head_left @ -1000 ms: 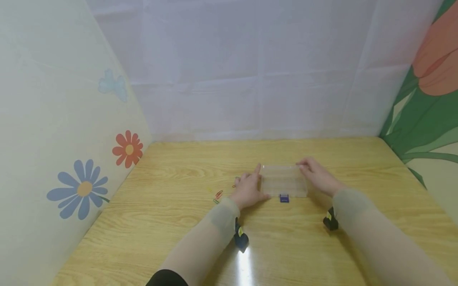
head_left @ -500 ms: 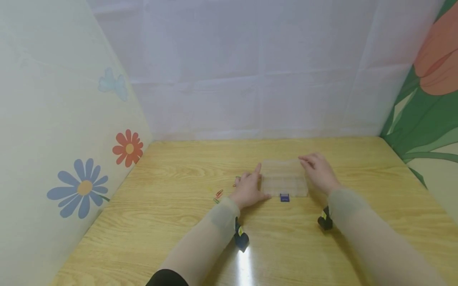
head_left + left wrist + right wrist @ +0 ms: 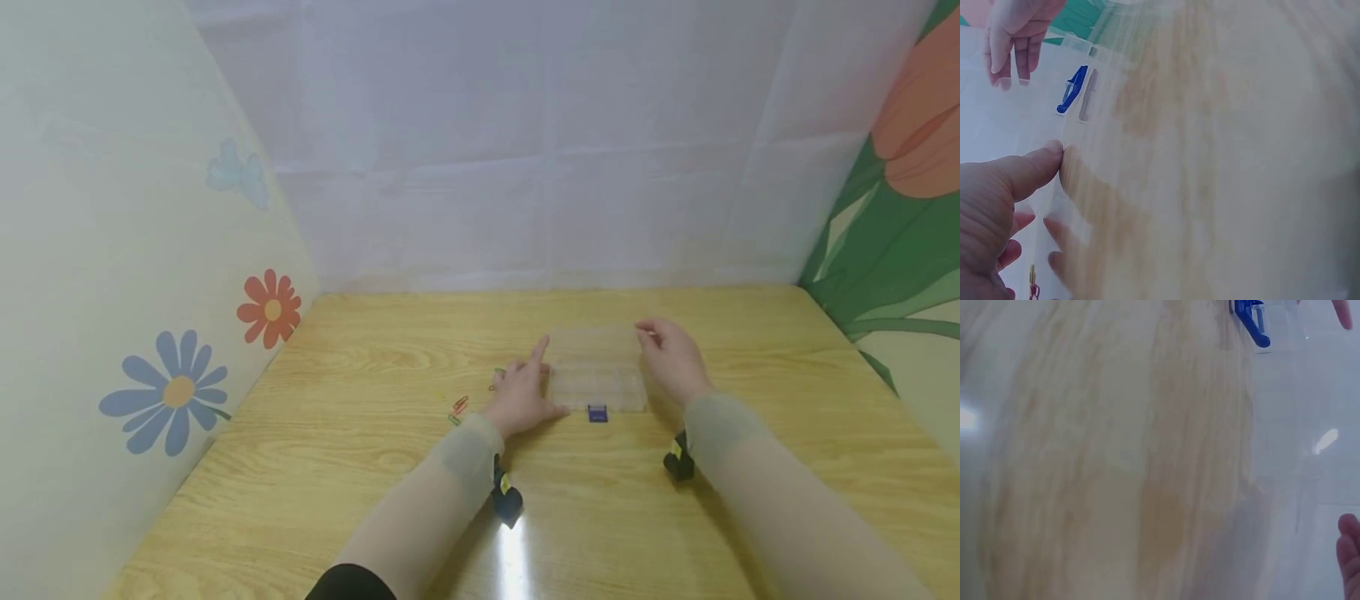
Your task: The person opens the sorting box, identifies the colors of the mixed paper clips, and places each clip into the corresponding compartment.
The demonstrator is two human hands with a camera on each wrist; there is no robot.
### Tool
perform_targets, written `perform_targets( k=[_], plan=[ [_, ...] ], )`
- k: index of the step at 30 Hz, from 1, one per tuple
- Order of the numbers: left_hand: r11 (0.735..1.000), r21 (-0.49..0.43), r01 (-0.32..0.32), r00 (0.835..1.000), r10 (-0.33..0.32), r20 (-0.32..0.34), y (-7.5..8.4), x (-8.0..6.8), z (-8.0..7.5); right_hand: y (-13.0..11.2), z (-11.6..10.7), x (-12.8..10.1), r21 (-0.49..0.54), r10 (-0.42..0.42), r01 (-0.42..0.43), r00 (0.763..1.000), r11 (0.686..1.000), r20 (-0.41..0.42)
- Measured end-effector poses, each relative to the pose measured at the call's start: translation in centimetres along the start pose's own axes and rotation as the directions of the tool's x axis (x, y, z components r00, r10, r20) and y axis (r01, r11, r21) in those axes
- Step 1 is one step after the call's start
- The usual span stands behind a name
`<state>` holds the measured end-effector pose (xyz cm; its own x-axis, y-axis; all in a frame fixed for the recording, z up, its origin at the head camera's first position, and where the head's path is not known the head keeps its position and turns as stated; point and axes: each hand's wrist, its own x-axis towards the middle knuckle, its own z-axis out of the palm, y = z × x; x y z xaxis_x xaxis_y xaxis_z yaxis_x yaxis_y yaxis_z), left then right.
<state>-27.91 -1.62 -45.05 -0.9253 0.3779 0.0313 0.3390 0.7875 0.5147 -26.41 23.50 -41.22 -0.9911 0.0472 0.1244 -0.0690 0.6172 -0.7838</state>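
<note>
Clear plastic box (image 3: 596,373) in the middle of the wooden table (image 3: 360,467), lid tipped up toward the back wall, small blue latch (image 3: 597,413) on the near edge. Left hand (image 3: 521,393) flat against the box's left side, pointer finger straight along that edge, thumb (image 3: 1032,169) pressed on the near corner, other fingers loosely bent, not wrapped round anything. Right hand (image 3: 673,358) at the far right corner of the lid, fingers a little bent and loose; touching the lid or just beside it, hard to tell. Coloured paper clips (image 3: 457,408) on the table just left of the left hand. Flower pictures (image 3: 176,396) on the left wall, big red flower with green leaves (image 3: 900,208) on the right wall.
</note>
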Motion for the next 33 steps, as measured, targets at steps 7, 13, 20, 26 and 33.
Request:
perform_targets(
  k=[7,13,20,26,33],
  plan=[
    [1.0,-0.013,-0.003,1.0,0.003,0.009,0.0,0.0,0.0,0.3,0.1,0.0,0.014,0.006,-0.007,0.997,1.0,0.075],
    [0.999,0.039,-0.015,0.999,0.014,0.031,0.0,0.1,0.0,0.5,0.2,0.2,0.042,0.016,-0.021,0.993,0.999,0.121],
    [0.995,0.094,-0.029,0.998,0.023,0.067,0.0,0.1,-0.1,0.7,0.4,0.4,0.035,0.048,-0.054,0.985,0.998,0.168],
    [0.994,0.108,-0.034,0.997,0.025,0.078,0.2,0.1,-0.3,1.1,0.9,0.8,0.046,0.055,-0.066,0.977,0.997,0.205],
    [0.992,0.118,-0.042,0.997,0.034,0.072,0.3,0.2,-0.4,1.0,1.0,0.9,0.028,0.057,-0.065,0.973,0.998,0.223]
  ],
)
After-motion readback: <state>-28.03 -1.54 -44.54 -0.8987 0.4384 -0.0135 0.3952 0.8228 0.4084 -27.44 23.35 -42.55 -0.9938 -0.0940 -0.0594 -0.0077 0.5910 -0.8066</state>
